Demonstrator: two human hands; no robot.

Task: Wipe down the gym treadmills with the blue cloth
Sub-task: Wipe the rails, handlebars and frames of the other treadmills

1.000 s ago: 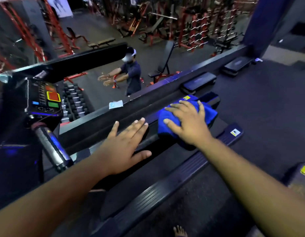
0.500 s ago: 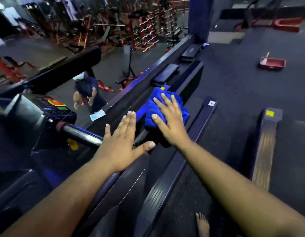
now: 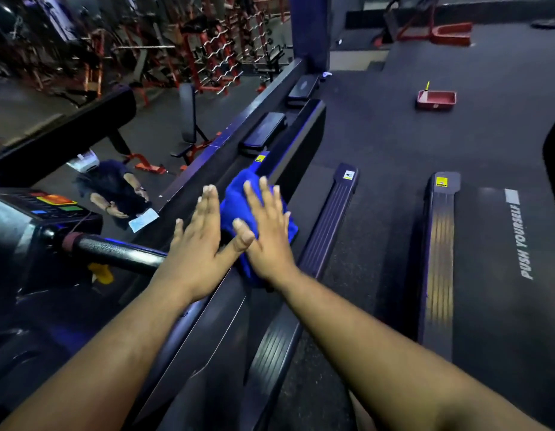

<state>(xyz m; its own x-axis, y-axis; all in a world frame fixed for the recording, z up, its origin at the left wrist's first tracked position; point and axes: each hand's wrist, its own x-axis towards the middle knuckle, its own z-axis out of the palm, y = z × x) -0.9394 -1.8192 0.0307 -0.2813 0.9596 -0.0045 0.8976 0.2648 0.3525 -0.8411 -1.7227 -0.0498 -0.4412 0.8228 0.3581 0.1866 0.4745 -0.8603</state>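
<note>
Two hands work side by side near the middle of the frame, almost touching at the thumbs. The right hand (image 3: pixel 266 231) lies flat with straight fingers spread over the blue cloth (image 3: pixel 238 194), pressing it down rather than gripping it; a flat palm spreads the pressure so the bunched cloth keeps broad contact with the surface beneath. That cloth sits at frame centre on what looks like the dark side frame of the treadmill (image 3: pixel 301 135), though the dim light makes it hard to tell exactly which part lies beneath it. The left hand (image 3: pixel 198 241) is also flat and holds nothing, its fingers straight and laid against the dark ledge just left of the cloth, probably to brace the body during the forward lean.

At the left edge, the console (image 3: pixel 52 203) with its orange and green buttons and the handlebar (image 3: pixel 117 253) sit within reach and appear not yet under the cloth. Right of the hands run a ribbed side rail (image 3: pixel 329 225) and, at the far right, a second treadmill belt (image 3: pixel 500 275) printed with PUSH YOURSELF. A red tray (image 3: pixel 436 99) rests on the floor in the upper right, well apart from the work.

Judging by how much machine surface surrounds the cloth, the wiping seems to be mid-course, with more treadmill left to cover.
</note>
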